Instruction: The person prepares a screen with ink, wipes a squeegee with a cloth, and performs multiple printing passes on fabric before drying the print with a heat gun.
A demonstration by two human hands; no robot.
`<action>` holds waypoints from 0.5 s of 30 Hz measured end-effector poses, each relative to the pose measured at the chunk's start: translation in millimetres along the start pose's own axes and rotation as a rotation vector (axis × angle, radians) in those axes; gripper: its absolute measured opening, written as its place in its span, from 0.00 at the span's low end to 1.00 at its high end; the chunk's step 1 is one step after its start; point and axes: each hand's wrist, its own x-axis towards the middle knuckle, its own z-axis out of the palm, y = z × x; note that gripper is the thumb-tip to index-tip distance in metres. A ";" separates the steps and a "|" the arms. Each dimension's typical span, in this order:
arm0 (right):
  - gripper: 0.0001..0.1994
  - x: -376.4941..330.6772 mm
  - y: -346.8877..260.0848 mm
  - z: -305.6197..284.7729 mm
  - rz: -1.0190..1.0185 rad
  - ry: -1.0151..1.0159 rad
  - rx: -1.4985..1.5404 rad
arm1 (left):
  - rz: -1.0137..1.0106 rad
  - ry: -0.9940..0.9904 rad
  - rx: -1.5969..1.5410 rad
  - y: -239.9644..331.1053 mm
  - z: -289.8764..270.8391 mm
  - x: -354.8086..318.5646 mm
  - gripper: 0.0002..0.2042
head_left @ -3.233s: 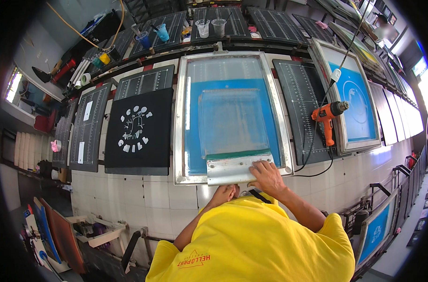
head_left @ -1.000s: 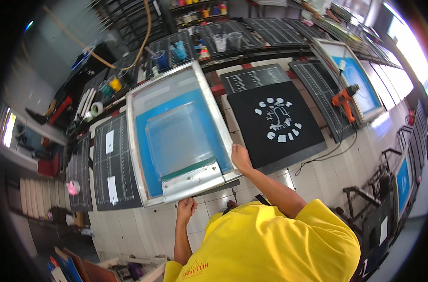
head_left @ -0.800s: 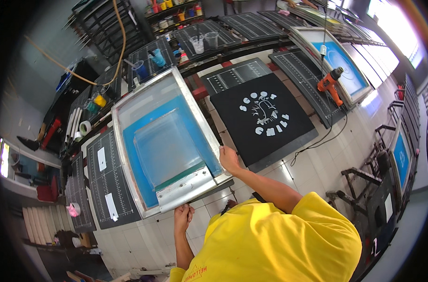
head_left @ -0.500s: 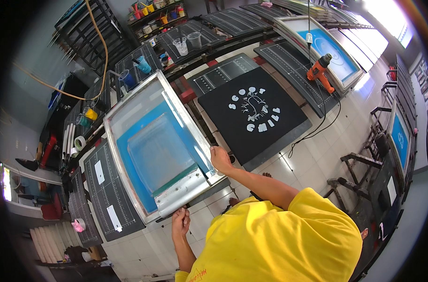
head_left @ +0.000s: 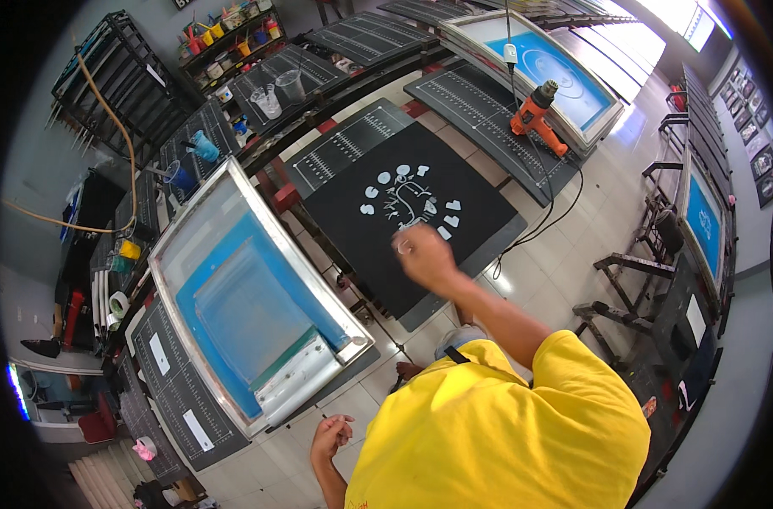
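Note:
My right hand [head_left: 427, 259] is over a black fabric panel [head_left: 361, 271] with a white print of letters and a line drawing. It covers the lower part of the print, and motion blurs its fingers; whether it touches the cloth I cannot tell. To the left, a metal-framed printing screen [head_left: 329, 293] with blue mesh lies over a dark board. A wide metal squeegee [head_left: 300, 382] with a green blade rests at the screen's near end. My left hand [head_left: 331, 436] hangs beside the screen's near corner, its fingers loosely curled with nothing visible in them.
An orange heat gun [head_left: 537, 119] with a dark cable lies on a gridded board [head_left: 471, 110] at the back right. Another blue screen [head_left: 556, 72] stands behind it. Plastic cups [head_left: 268, 102] sit on boards at the back left. Dark metal stands [head_left: 628, 280] line the right.
My right hand has left the screen's right edge and moved up and right over the printed black fabric. The left hand stays near the screen's corner. The whole view has shifted slightly.

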 end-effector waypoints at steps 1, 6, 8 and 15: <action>0.06 18.6 29.8 -27.4 0.117 0.028 -0.101 | -0.056 0.008 0.065 -3.2 11.5 7.1 0.15; 0.10 113.3 195.7 -167.2 0.029 0.466 -0.535 | -0.119 0.208 0.180 -30.1 72.8 55.9 0.17; 0.15 135.9 246.7 -206.6 0.148 0.460 -0.716 | -0.059 0.286 0.287 -16.1 104.9 70.6 0.17; 0.28 182.2 335.8 -247.5 0.276 0.137 -0.915 | 0.022 0.239 0.275 54.8 201.0 103.8 0.16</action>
